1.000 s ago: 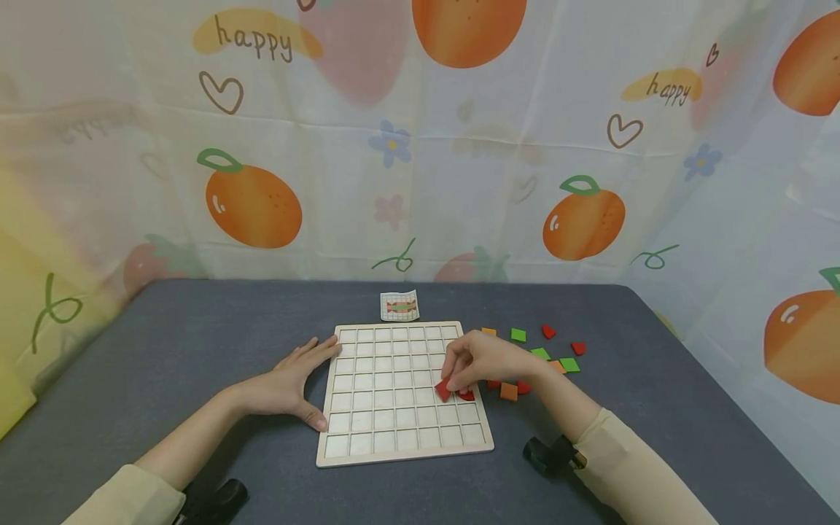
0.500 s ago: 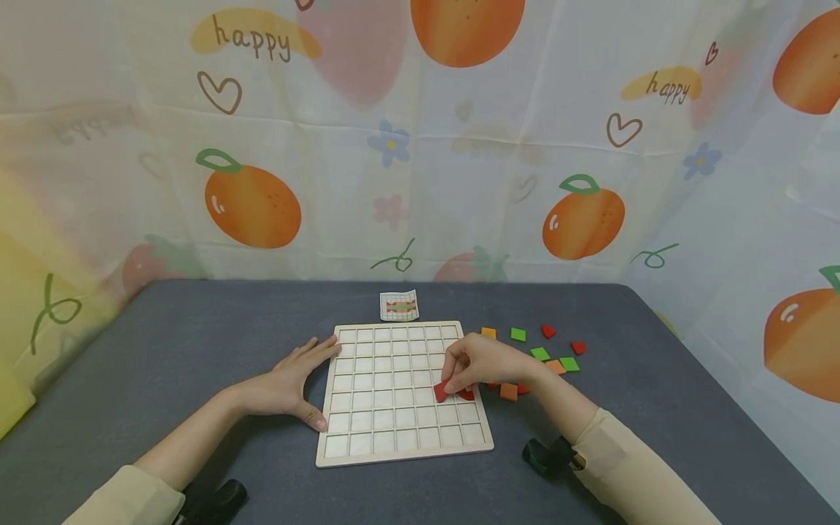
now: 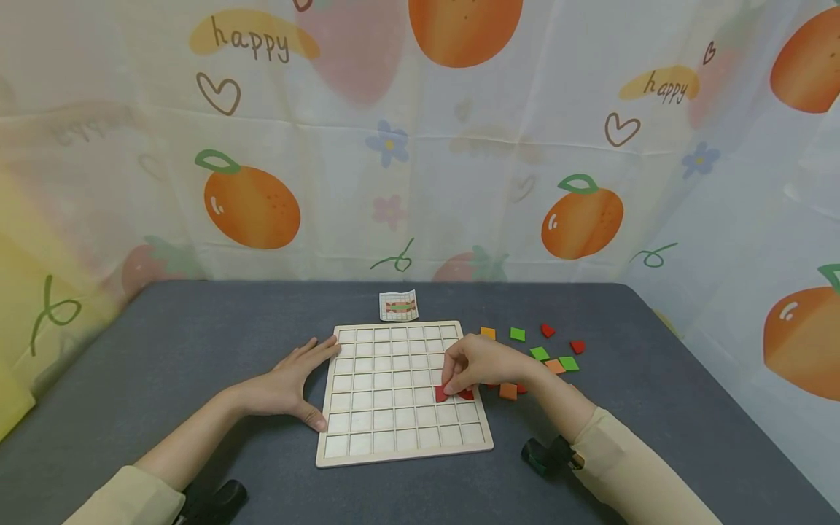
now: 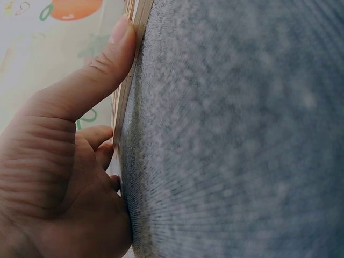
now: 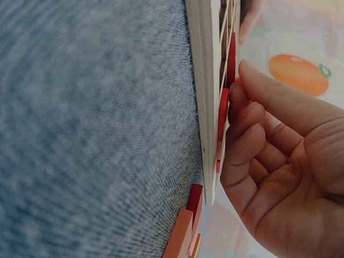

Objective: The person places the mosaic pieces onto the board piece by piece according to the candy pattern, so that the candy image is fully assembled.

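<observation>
A wooden grid board (image 3: 380, 401) lies on the table, its cells mostly bare. At its left edge my left hand (image 3: 282, 386) is spread, thumb and fingertips against the frame; the left wrist view shows the thumb (image 4: 110, 59) along the board's side. My right hand (image 3: 485, 362) pinches a small red tile (image 3: 440, 394) between thumb and fingers over the board's right part. In the right wrist view this tile (image 5: 231, 62) stands at the grid surface by the fingertips. Just right of it, another red piece (image 3: 466, 394) sits in the grid, partly hidden by the hand.
Right of the board lie loose green tiles (image 3: 518, 335), orange tiles (image 3: 508, 391) and red pieces (image 3: 547, 330), some behind the right forearm. A small card (image 3: 398, 306) with a coloured grid pattern lies beyond the board. A printed curtain (image 3: 459, 182) hangs behind the table.
The red tile in my right hand has turned squarer to the grid and come slightly down towards the board. My left hand and the board have stayed in place.
</observation>
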Tool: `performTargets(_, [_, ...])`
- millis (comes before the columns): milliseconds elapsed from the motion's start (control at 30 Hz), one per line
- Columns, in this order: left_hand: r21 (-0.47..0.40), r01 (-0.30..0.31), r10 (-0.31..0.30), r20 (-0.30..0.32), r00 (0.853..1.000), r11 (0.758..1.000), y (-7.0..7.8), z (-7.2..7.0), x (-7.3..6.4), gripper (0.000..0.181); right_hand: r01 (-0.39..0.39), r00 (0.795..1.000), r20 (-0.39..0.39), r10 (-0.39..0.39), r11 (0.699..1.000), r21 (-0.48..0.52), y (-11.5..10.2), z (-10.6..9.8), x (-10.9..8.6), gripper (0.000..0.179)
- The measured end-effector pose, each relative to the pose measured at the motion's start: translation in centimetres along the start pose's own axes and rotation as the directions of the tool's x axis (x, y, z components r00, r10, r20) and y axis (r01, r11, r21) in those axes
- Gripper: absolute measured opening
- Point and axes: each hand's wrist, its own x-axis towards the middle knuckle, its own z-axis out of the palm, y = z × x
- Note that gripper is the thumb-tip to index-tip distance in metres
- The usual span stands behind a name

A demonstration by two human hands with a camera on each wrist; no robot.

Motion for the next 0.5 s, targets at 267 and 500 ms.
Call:
performTargets(267, [0.0,-0.006,0.006,-0.009,1.0,1.0,-0.07,0.12,0.0,0.123,0.004,1.0,-0.005,-0.004,1.0,-0.004,0.03,0.03,0.15,0.005])
performTargets(500, [0.001,-0.005,0.005,-0.013,1.0,1.0,-0.05,0.15,-0.04,0.123,0.009,1.0,-0.008,-0.009,1.0,-0.021,-0.07,0.02,0.17,0.006])
